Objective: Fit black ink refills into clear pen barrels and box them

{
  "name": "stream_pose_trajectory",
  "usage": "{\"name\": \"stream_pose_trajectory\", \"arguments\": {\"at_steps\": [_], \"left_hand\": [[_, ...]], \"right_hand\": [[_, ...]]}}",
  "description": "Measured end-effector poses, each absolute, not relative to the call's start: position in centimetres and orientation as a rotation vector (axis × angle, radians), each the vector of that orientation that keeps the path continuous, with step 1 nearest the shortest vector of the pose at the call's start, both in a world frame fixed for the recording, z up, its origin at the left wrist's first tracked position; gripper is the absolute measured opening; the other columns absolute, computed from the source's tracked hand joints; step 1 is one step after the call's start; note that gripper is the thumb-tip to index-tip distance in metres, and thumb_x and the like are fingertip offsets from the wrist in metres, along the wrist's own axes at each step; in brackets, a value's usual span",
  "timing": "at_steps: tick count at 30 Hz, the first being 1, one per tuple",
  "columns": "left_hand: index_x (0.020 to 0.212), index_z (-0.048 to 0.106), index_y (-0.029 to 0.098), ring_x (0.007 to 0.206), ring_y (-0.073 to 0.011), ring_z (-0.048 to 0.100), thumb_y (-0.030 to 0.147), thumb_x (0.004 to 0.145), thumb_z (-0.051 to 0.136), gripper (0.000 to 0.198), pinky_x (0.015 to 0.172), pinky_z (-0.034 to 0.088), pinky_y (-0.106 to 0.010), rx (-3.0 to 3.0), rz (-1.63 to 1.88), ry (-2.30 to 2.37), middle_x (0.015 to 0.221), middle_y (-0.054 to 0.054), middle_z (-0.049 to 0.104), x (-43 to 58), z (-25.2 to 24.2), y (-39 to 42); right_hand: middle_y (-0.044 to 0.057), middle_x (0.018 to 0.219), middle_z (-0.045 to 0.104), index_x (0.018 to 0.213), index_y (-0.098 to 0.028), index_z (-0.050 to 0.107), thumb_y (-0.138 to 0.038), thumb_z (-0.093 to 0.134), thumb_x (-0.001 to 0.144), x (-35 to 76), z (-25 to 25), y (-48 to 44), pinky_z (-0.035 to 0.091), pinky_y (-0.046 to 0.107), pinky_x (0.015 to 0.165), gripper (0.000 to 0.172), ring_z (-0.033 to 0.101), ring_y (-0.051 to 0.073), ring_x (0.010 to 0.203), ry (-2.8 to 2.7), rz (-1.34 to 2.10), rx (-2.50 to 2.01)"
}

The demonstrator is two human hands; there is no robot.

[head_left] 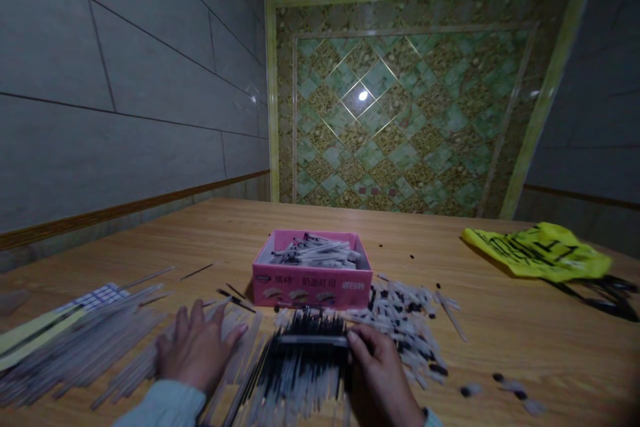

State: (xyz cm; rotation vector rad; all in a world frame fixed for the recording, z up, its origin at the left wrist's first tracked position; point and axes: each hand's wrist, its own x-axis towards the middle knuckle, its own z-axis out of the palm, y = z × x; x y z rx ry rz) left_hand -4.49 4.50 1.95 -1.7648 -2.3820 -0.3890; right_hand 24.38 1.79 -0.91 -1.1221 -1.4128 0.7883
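Observation:
My left hand (197, 347) lies flat with fingers spread on a heap of thin grey pen tubes (85, 347) at the left of the wooden table (525, 340). My right hand (377, 367) pinches the right end of a dark flat bar (310, 340) that rests across a row of dark-tipped refills (300, 373). Just beyond the bar stands a pink cardboard box (313, 283) filled with assembled pens. A loose pile of small clear pen parts with black bits (405, 317) lies right of the box.
A yellow bag with black print (535, 252) lies at the far right. A few stray caps (505, 385) sit near the front right. A flat printed packet (95, 297) lies under the tubes at left. Grey tiled walls enclose the table.

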Motion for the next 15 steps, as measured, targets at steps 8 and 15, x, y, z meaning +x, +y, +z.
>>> {"name": "stream_pose_trajectory", "arguments": {"at_steps": [8, 15], "left_hand": [[0.070, 0.068, 0.021, 0.080, -0.0261, 0.064, 0.036, 0.068, 0.055, 0.020, 0.064, 0.039, -0.032, -2.377, -0.300, -2.269, 0.080, -0.009, 0.071, -2.7, 4.0, 1.6], [0.069, 0.062, 0.020, 0.079, -0.0268, 0.061, 0.029, 0.058, 0.061, 0.015, 0.064, 0.037, -0.034, -2.331, -0.252, -2.323, 0.082, -0.010, 0.069, -3.7, 1.4, 2.5]], "right_hand": [[0.000, 0.059, 0.054, 0.072, -0.016, 0.063, -0.043, 0.059, 0.078, 24.0, -1.0, 1.8, 0.038, 0.024, 0.051, 0.028, 0.050, 0.016, 0.056, -1.223, 0.874, -1.069], [0.001, 0.062, 0.060, 0.090, -0.015, 0.063, -0.048, 0.067, 0.071, 25.1, 2.1, 1.9, 0.042, 0.024, 0.044, 0.037, 0.053, 0.014, 0.050, -1.041, 0.905, -1.032]]}}
